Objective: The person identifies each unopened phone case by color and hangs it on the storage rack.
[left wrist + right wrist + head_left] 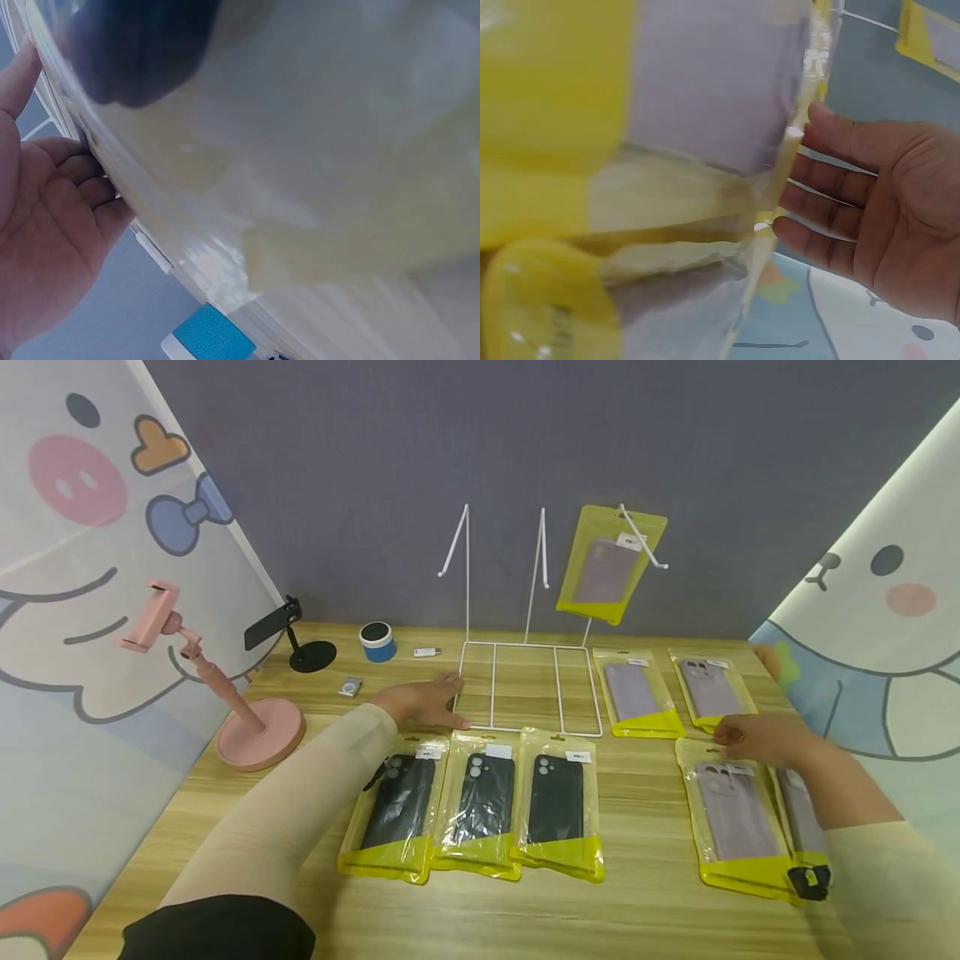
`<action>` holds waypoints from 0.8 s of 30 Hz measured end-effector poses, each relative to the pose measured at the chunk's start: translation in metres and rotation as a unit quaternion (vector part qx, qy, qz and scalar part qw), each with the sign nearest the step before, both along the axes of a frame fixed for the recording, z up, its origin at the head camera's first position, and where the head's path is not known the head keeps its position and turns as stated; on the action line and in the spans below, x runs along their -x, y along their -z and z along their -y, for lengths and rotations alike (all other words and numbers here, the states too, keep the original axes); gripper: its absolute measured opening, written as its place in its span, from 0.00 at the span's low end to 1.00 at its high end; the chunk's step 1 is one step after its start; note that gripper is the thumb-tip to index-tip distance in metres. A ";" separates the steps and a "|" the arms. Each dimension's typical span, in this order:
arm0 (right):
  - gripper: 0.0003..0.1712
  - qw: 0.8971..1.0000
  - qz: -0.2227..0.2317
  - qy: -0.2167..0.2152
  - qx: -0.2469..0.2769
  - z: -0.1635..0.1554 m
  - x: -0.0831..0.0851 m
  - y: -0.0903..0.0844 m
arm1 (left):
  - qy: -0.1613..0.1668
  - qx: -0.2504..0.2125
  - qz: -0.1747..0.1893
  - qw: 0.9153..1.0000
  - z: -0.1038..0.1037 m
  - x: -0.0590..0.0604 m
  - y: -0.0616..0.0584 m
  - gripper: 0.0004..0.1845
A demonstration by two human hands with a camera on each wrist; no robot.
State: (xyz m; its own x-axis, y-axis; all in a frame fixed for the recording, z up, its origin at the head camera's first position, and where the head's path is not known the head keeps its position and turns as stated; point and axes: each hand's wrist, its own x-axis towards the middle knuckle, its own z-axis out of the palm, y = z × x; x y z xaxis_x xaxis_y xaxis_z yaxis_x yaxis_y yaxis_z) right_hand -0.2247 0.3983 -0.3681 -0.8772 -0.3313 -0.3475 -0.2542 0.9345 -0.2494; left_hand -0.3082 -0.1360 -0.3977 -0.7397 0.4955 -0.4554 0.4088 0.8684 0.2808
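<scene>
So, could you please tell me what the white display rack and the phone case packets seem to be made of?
White display rack: thin rods, probably coated metal wire. Phone case packets: glossy clear plastic film with yellow edging, showing glare; the dark cases inside look matte.

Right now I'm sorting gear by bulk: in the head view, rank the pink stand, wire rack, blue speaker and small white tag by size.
1. Wire rack
2. Pink stand
3. Blue speaker
4. White tag

Blurred beyond reading in both wrist views: packaged phone cases (705,97). Partly hidden under the right hand (757,739): top of one lilac case packet (731,814).
</scene>
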 end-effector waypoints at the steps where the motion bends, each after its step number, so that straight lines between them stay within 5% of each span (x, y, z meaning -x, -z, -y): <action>1: 0.21 1.000 -0.002 -0.002 -0.003 -0.001 -0.001 0.002 | 0.000 0.000 0.001 1.000 0.000 0.000 0.000 0.57; 8: 0.04 0.999 -0.037 -0.014 0.007 -0.001 -0.003 0.011 | 0.001 -0.007 0.004 1.000 -0.001 0.000 -0.001 0.58; 12: 0.05 0.998 -0.061 -0.022 0.028 -0.001 -0.002 0.008 | 0.007 -0.006 0.003 1.000 -0.002 0.001 0.000 0.58; 24: 0.06 0.985 -0.159 -0.026 0.067 0.023 -0.001 -0.049 | 0.003 -0.010 0.007 1.000 -0.001 0.002 0.002 0.58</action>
State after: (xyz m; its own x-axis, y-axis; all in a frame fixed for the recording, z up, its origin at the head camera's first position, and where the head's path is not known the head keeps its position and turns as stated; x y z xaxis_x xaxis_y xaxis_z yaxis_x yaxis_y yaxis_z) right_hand -0.2237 0.3753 -0.3193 -0.9155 -0.4022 -0.0084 -0.3853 0.8827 -0.2692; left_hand -0.3104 -0.1349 -0.3992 -0.7301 0.5090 -0.4560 0.4102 0.8601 0.3033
